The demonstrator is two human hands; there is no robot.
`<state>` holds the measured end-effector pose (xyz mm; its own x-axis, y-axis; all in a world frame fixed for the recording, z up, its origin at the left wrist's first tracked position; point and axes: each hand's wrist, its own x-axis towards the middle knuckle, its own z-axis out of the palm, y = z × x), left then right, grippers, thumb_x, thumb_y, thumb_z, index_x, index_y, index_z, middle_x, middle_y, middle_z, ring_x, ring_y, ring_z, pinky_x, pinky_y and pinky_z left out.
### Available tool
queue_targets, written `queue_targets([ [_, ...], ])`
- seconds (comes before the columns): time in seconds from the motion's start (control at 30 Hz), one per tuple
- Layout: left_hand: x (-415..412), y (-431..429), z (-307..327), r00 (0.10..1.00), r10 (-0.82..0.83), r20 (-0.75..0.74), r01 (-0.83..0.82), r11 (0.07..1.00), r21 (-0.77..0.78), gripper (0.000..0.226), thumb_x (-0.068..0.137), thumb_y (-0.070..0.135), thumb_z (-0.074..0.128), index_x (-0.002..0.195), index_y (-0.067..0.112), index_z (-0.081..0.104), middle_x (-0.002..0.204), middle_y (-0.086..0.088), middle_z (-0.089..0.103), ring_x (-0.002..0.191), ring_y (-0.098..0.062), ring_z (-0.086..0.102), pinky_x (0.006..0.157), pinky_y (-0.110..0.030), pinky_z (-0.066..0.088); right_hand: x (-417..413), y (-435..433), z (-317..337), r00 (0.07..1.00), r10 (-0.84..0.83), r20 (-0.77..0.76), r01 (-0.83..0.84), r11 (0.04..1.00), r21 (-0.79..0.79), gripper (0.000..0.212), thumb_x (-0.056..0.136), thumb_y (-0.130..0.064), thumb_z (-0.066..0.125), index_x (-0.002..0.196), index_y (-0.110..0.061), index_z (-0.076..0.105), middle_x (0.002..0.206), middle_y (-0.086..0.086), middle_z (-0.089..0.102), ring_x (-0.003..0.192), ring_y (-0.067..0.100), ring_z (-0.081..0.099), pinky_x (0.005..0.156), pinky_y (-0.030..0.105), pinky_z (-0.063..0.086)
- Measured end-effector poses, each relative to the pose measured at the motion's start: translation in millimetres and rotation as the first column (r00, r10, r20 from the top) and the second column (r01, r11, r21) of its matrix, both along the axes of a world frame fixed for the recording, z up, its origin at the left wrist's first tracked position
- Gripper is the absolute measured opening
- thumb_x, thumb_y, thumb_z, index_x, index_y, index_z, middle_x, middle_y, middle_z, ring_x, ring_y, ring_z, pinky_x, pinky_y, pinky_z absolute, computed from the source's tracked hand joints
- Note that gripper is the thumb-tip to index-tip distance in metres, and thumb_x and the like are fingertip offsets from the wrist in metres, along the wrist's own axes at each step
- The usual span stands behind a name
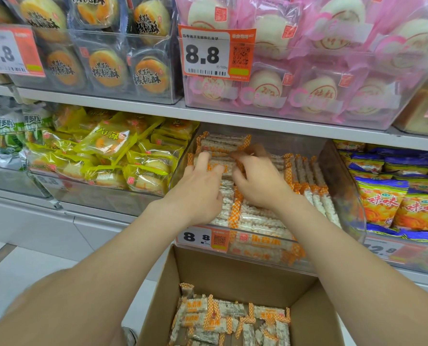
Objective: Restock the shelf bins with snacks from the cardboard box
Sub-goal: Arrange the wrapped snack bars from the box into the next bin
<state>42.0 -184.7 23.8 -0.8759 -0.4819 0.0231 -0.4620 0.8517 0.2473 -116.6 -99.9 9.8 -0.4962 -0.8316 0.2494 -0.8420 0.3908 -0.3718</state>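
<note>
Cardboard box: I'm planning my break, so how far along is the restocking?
Done: the clear bin already holds rows of orange-checked packs. In hand: the left hand and right hand grip packs inside it. Left: the cardboard box holds many loose packs to move.

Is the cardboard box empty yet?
No. Orange-checked snack packs lie across the bottom of the box, well below its rim.
</note>
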Motion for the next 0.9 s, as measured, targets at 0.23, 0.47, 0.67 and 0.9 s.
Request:
queue_targets([
  [0.23,-1,1,2,1.000,0.025,-0.010,-0.025,1.000,0.017,0.051,0.103,0.024,0.051,0.151,0.021,0.035,0.151,-0.009,0.022,0.134,-0.041,0.036,0.110,-0.049,0.039,8,5,4,0.997,-0.063,0.050,0.065,0.997,-0.039,0.060,0.090,-0.042,0.045,0.150,-0.036,0.043,0.132,0.011,0.053,0.119,0.040,0.058,0.103,0.054,0.050],
  [0.47,-1,1,2,0.994,0.035,-0.100,-0.034,0.999,0.010,0.045,0.103,0.023,0.053,0.146,0.019,0.040,0.142,-0.008,0.026,0.126,-0.035,0.038,0.104,-0.048,0.043,-4,10,8,0.976,-0.192,0.102,0.196,0.980,-0.034,0.043,0.090,-0.015,0.052,0.132,-0.007,0.056,0.106,0.017,0.067,0.095,0.041,0.066,0.083,0.046,0.058],
  [0.67,0,-1,2,0.993,0.011,-0.119,-0.012,1.000,-0.003,0.048,0.104,0.023,0.051,0.150,0.021,0.038,0.139,-0.007,0.035,0.124,-0.032,0.040,0.102,-0.044,0.044,-12,19,5,0.964,-0.252,0.082,0.255,0.967,-0.029,0.037,0.081,-0.011,0.056,0.116,-0.010,0.068,0.093,0.014,0.072,0.089,0.039,0.068,0.081,0.045,0.060],
  [0.9,2,8,1,0.999,0.009,-0.033,-0.008,0.999,0.035,0.048,0.105,0.028,0.050,0.149,0.016,0.038,0.153,-0.009,0.025,0.136,-0.040,0.037,0.108,-0.050,0.043,-9,0,7,0.983,-0.105,0.153,0.113,0.992,-0.048,0.058,0.094,-0.021,0.039,0.151,-0.031,0.045,0.126,0.016,0.065,0.107,0.039,0.065,0.096,0.049,0.054],
])
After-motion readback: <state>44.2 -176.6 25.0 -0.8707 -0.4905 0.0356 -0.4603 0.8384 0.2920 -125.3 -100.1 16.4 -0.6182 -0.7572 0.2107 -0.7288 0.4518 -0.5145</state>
